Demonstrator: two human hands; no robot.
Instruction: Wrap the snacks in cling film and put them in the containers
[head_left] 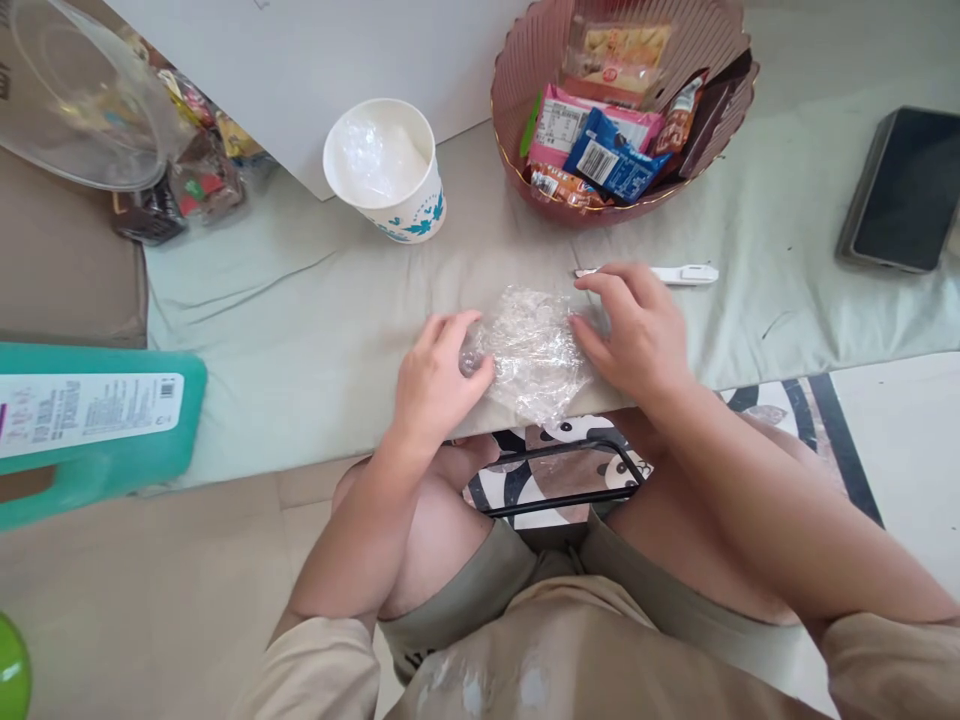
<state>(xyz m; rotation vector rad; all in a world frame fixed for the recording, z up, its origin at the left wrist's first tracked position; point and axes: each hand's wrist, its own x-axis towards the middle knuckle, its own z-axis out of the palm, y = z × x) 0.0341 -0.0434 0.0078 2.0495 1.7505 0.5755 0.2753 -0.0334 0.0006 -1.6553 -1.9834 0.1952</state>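
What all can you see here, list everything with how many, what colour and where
plastic wrap: one, clear, crumpled at cloth edge between both hands
paper cup: one, white with teal print, behind wrap
basket: one, pink, snack packets inside, far centre
pen-like stick: one, white, beside right hand
phone: one, black, far right
cloth: one, pale green, under everything
teal container: one, left edge
clear lid: one, top left
left hand: touching wrap
right hand: touching wrap
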